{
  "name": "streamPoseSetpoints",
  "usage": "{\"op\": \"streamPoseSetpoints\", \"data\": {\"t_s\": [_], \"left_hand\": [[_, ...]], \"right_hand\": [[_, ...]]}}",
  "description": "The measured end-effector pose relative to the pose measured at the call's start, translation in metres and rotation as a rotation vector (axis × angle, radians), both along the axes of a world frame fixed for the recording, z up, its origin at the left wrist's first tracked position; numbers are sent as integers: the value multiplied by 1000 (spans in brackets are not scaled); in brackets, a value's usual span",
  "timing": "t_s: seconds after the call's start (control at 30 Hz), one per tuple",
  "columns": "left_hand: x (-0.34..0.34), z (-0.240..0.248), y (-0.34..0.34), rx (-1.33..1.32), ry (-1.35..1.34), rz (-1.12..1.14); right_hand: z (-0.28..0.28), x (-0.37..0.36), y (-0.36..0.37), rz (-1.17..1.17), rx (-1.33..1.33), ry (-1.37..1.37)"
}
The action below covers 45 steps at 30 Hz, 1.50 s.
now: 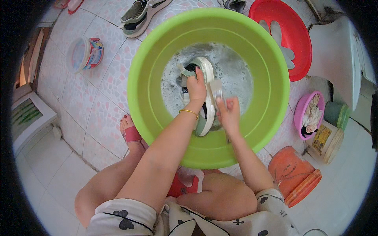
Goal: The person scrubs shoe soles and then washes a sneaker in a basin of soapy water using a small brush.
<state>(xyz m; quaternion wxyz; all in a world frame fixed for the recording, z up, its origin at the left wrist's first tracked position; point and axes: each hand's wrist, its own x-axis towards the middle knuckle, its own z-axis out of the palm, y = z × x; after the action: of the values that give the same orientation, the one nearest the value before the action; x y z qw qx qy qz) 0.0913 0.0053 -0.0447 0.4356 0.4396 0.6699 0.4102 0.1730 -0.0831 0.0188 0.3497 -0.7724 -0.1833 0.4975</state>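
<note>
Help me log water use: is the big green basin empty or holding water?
Partly filled: foamy water covers the bottom of the green basin, with bare wall above.

Wht blk-trimmed sleeves [136, 210] w/ dk motifs [126, 223], gold L-wrist bangle [189, 113], red sandals [132, 134]

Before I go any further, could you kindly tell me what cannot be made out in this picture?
Head view, all four:
Middle of the white-and-green shoe: hidden behind the left hand.
Exact shape of the white tool: blurred, and partly covered by the right hand.
Floor of the green tub: obscured by cloudy, foamy water.
Rest of the grey shoe: cut off by the top edge.
</note>
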Motion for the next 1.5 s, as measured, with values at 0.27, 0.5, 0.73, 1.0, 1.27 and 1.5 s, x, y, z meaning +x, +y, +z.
{"op": "streamPoseSetpoints", "data": {"t_s": [0.27, 0.5, 0.73, 1.0, 1.27, 1.5], "left_hand": [[2, -4, 0, -100, 65, -23], [-4, -6, -1, -106, -11, 39], [10, 3, 1, -250, 53, -66], [2, -7, 4, -61, -8, -26], [2, -5, 3, -135, 52, -66], [0, -5, 2, -64, 77, -25]], "right_hand": [[-24, 8, 98, -22, 135, -148], [-16, 3, -10, 24, 22, -18], [-32, 18, 88, 99, 224, -403], [-10, 1, 9, 58, 49, -131], [-28, 10, 90, 36, 122, -290], [-1, 5, -7, 0, -131, -75]]}}
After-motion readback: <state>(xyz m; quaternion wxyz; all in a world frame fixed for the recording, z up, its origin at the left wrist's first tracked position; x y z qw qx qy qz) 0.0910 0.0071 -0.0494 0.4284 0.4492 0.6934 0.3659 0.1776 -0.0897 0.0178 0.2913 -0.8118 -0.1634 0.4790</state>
